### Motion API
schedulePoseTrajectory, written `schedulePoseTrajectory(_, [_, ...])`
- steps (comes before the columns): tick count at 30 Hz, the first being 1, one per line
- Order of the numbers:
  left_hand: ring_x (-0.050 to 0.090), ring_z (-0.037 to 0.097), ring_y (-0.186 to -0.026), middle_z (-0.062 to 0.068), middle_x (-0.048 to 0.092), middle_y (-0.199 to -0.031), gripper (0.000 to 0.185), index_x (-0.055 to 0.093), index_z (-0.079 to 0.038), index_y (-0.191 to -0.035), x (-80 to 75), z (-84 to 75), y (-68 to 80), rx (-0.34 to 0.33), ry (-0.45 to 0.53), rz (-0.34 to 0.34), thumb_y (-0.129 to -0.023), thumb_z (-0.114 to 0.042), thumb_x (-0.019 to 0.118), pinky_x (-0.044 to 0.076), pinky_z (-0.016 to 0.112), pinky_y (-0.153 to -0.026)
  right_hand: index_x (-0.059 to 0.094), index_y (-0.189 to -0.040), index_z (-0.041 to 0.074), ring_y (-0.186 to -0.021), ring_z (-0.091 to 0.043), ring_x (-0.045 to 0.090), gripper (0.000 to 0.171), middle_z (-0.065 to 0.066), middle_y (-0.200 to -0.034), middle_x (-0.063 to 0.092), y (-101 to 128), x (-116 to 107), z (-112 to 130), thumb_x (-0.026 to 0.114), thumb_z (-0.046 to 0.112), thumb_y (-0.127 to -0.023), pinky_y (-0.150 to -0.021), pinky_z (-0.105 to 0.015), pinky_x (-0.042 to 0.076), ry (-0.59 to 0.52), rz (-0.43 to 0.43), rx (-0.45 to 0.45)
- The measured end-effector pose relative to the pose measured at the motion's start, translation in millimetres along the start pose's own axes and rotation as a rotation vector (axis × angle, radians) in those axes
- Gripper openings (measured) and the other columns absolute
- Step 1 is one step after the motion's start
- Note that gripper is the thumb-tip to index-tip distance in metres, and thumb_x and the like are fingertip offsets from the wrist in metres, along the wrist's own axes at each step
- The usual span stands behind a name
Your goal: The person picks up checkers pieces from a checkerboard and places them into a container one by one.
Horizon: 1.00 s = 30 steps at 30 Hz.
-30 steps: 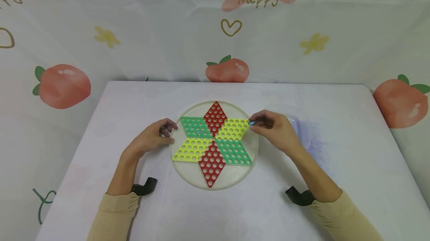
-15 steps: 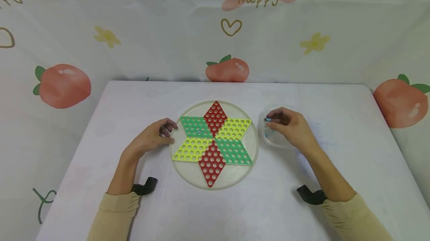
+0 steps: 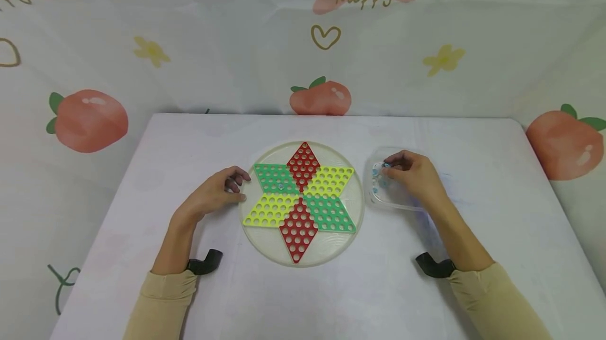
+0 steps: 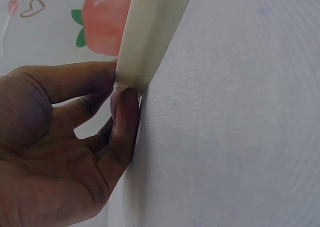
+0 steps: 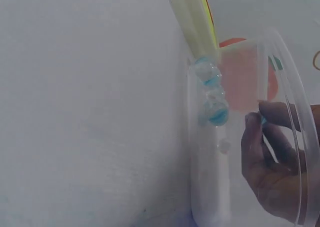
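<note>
Nearest us, our left hand [image 3: 213, 196] rests with loosely curled fingers against the rim of the round game board [image 3: 265, 245], thumb and fingertips touching its edge and steadying it. Just right of the board, our right hand [image 3: 414, 176] hovers over the clear plastic container [image 3: 389, 200], fingertips pinching a blue marble [image 3: 386, 165] above other marbles [image 5: 212, 97] lying inside. A white table [image 3: 369, 298] bears everything; behind hangs a peach-printed backdrop [image 3: 90, 119].
</note>
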<state>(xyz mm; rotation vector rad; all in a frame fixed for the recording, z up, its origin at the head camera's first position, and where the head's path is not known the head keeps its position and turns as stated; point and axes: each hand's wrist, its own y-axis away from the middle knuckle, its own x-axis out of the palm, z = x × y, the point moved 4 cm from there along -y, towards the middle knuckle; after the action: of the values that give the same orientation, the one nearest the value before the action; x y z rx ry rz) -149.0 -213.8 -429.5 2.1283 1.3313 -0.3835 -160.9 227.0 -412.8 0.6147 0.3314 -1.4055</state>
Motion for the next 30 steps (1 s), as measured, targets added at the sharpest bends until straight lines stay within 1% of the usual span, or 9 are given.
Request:
schedulePoseTrajectory(4, [0.05, 0.024, -0.091, 0.013, 0.056, -0.102, 0.041, 0.058, -0.001, -0.121, -1.1, -0.4, 0.3, -0.001, 0.003, -0.001, -0.084, 0.001, 0.074, 0.041, 0.035, -0.081, 0.066, -0.11, 0.002, -0.1, -0.026, 0.065, 0.03, -0.014, -0.108, 0.067, -4, 0, 0, 0.075, 0.022, -0.088, -0.076, -0.022, 0.046, 0.037, 0.005, 0.044])
schedulePoseTrajectory(7, [0.05, 0.024, -0.09, 0.013, 0.056, -0.101, 0.04, 0.058, -0.001, -0.12, -0.7, -0.5, 0.3, -0.003, 0.004, 0.002, -0.083, 0.001, 0.074, 0.041, 0.035, -0.081, 0.066, -0.11, 0.001, -0.101, -0.029, 0.064, 0.03, -0.015, -0.107, 0.067, -6, 0, -1, 0.074, 0.019, -0.088, -0.075, -0.022, 0.047, 0.036, 0.009, 0.055])
schedulePoseTrajectory(13, [0.05, 0.024, -0.09, 0.012, 0.056, -0.101, 0.041, 0.059, -0.002, -0.121, 1.4, -0.8, -1.3, -0.007, 0.0, 0.005, -0.083, 0.0, 0.075, 0.041, 0.038, -0.082, 0.066, -0.11, -0.001, -0.095, -0.026, 0.063, 0.03, -0.013, -0.101, 0.068, -8, 2, -5, 0.073, 0.019, -0.089, -0.073, -0.021, 0.047, 0.076, 0.021, 0.076])
schedulePoseTrajectory(18, [0.05, 0.024, -0.091, 0.012, 0.056, -0.101, 0.041, 0.058, -0.002, -0.121, 1.2, -2.3, -0.2, -0.008, -0.002, 0.0, -0.084, 0.0, 0.074, 0.04, 0.038, -0.082, 0.068, -0.106, 0.0, -0.094, -0.028, 0.065, 0.027, -0.013, -0.1, 0.07, -9, 3, -6, 0.073, 0.019, -0.089, -0.074, -0.026, 0.048, 0.121, 0.032, 0.076])
schedulePoseTrajectory(22, [0.05, 0.023, -0.09, 0.012, 0.056, -0.101, 0.041, 0.058, -0.002, -0.122, 0.8, -3.1, 1.4, -0.005, -0.002, -0.002, -0.084, -0.001, 0.074, 0.04, 0.038, -0.081, 0.071, -0.105, 0.002, -0.092, -0.029, 0.067, 0.025, -0.012, -0.098, 0.072, -10, 4, -7, 0.074, 0.019, -0.088, -0.075, -0.031, 0.049, 0.165, 0.029, 0.049])
schedulePoseTrajectory(27, [0.049, 0.023, -0.09, 0.013, 0.056, -0.101, 0.041, 0.058, -0.001, -0.122, -0.4, -3.5, 2.4, 0.002, 0.002, -0.003, -0.084, 0.0, 0.074, 0.04, 0.037, -0.081, 0.073, -0.106, 0.004, -0.09, -0.027, 0.065, 0.025, -0.009, -0.094, 0.071, -12, 5, -6, 0.074, 0.019, -0.087, -0.083, -0.041, 0.046, 0.195, 0.038, 0.049])
schedulePoseTrajectory(30, [0.049, 0.023, -0.09, 0.013, 0.056, -0.101, 0.04, 0.058, -0.001, -0.121, -1.2, -4.2, 2.7, 0.003, 0.004, -0.004, -0.084, 0.0, 0.073, 0.04, 0.037, -0.081, 0.073, -0.106, 0.004, -0.088, -0.026, 0.063, 0.024, -0.008, -0.093, 0.07, -12, 6, -5, 0.074, 0.019, -0.087, -0.083, -0.042, 0.046, 0.201, 0.048, 0.056])
